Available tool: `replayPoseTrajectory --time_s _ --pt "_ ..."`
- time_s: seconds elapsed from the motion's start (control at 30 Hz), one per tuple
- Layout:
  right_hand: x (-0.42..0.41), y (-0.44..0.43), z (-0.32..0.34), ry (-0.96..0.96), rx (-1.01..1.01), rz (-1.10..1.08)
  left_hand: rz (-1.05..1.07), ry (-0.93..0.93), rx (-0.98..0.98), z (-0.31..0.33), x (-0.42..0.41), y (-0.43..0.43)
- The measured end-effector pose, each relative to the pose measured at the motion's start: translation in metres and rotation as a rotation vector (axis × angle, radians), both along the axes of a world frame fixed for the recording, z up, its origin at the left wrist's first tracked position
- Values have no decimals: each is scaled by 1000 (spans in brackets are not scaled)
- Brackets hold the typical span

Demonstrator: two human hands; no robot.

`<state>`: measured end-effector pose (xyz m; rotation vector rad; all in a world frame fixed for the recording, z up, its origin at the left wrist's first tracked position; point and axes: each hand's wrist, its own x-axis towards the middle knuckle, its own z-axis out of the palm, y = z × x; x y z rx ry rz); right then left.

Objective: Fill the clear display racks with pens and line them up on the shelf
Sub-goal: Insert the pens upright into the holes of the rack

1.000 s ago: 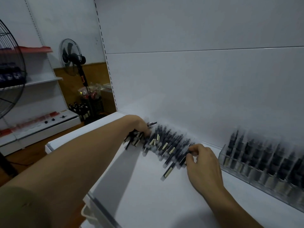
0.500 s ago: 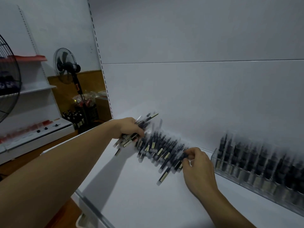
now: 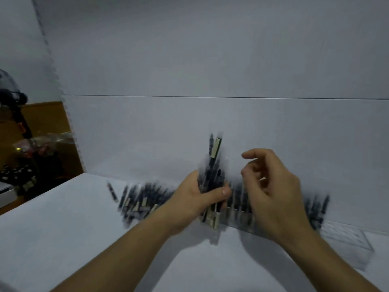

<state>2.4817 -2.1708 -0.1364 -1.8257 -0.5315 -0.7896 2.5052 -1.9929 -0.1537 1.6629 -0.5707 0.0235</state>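
Observation:
My left hand (image 3: 195, 201) grips an upright bundle of dark pens (image 3: 212, 165) with pale labels, above the white shelf (image 3: 63, 228). A loose pile of the same pens (image 3: 141, 199) lies on the shelf to its left. My right hand (image 3: 271, 190) hovers just right of the bundle with loosely curled fingers and holds nothing. Behind it stands a clear display rack (image 3: 345, 234) against the back panel, with pens (image 3: 315, 207) upright in most slots and its right end without pens. The frame is blurred by motion.
The white back panel (image 3: 210, 123) rises directly behind the rack. At the far left, past the shelf end, are a standing fan (image 3: 14, 110), a wooden panel and a cluttered display of small dark items (image 3: 23, 175).
My left hand has lifted a bundle of pens off the pile and swung it right, upright. My right hand has left the pile and risen. The view has turned right.

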Motion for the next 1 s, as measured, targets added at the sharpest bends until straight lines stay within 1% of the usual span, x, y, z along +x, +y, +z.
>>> replayPoseTrajectory --time_s 0.07,0.17,0.27,0.37,0.5,0.57,0.7,0.77,0.83,1.0 --pt "-8 -35 -2 -27 -1 -89 -83 4 -47 -8 -1 -39" --pt "-11 -80 -14 -3 61 -193 -144 37 -95 -16 -4 -91" --pt "-12 -106 -29 -2 86 -225 -156 83 -131 -27 -8 -129" --pt "-18 -113 -35 -13 82 -194 -175 50 -109 -37 -12 -153" --pt "-23 -113 -32 4 71 -3 -156 -27 -104 -42 -14 -164" --pt "-25 -113 -32 0 66 47 -134 -56 -99 -47 -14 -165" --pt "-26 -110 -32 11 -8 -9 -199 -82 -142 -50 -23 -168" --pt "-23 -110 -34 24 16 5 -188 -97 -153 -52 -24 -169" --pt "-20 -113 -36 29 39 3 -156 -73 -150 -55 -24 -168" --pt "-17 -121 -38 61 -40 -21 -144 7 -104 -59 -26 -159"
